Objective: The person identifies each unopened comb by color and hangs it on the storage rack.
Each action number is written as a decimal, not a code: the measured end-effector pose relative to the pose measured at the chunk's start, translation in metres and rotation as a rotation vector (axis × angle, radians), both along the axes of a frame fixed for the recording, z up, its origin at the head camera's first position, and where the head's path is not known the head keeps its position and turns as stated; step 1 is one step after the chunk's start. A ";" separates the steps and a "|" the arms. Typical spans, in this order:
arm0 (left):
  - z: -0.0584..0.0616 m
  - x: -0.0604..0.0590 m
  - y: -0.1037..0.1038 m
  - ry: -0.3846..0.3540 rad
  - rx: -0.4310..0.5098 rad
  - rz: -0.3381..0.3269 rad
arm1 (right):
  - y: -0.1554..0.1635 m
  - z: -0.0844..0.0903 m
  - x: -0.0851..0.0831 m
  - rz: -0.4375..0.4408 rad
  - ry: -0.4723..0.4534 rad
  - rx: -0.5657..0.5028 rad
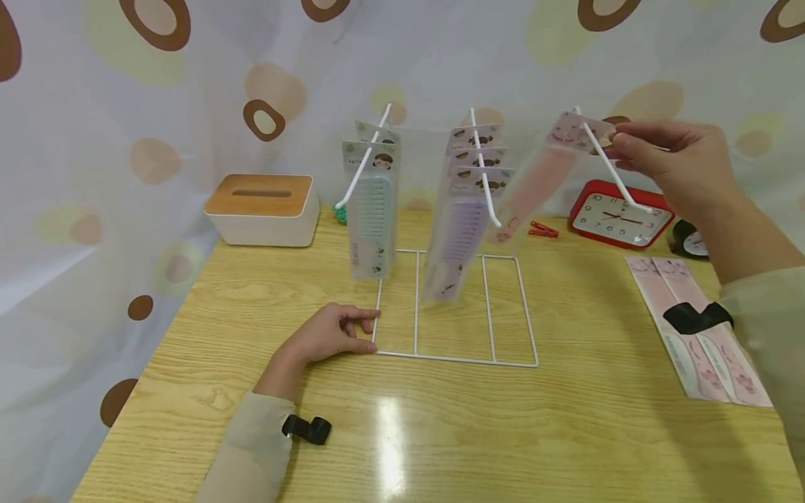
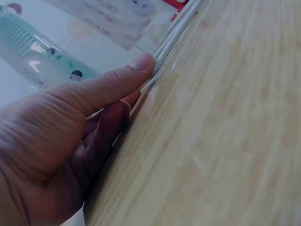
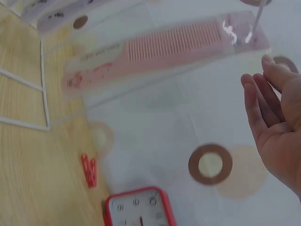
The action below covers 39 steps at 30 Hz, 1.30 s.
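A white wire display rack [image 1: 455, 358] stands on the table with three long hooks pointing forward. My left hand [image 1: 333, 332] holds its front-left base corner, the thumb [image 2: 134, 68] lying on the wire. On the right hook hangs a pink comb in a clear pack [image 1: 541, 181]. My right hand [image 1: 685, 157] is at the right edge of its header card; in the right wrist view thumb and fingers stand apart with no pack between them. Purple comb packs [image 1: 462, 227] hang on the middle hook, teal comb packs [image 1: 371, 216] on the left one.
Two more pink comb packs [image 1: 682, 349] lie on the table at right. Behind the rack are a red clock [image 1: 622, 213], a red clothespin [image 1: 544, 230] and a dark round item [image 1: 690, 239]. A wood-lidded tissue box [image 1: 267, 223] sits back left, against a patterned curtain [image 1: 409, 56].
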<state>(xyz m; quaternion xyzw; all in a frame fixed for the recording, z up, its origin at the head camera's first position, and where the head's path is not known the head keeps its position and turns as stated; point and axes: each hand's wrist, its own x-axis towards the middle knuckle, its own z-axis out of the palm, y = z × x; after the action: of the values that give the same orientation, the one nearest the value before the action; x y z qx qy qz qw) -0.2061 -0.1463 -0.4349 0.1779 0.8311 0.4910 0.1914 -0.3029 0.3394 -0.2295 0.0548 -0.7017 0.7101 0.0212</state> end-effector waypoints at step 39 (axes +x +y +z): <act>0.000 -0.001 -0.002 0.002 -0.032 0.021 | 0.160 -0.180 -0.008 0.246 -0.170 1.223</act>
<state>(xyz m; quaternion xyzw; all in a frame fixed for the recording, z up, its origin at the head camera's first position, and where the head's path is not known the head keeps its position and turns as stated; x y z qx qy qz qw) -0.2067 -0.1479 -0.4353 0.1666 0.8408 0.4795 0.1880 -0.3110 0.4996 -0.4096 0.0806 -0.9687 0.1794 -0.1518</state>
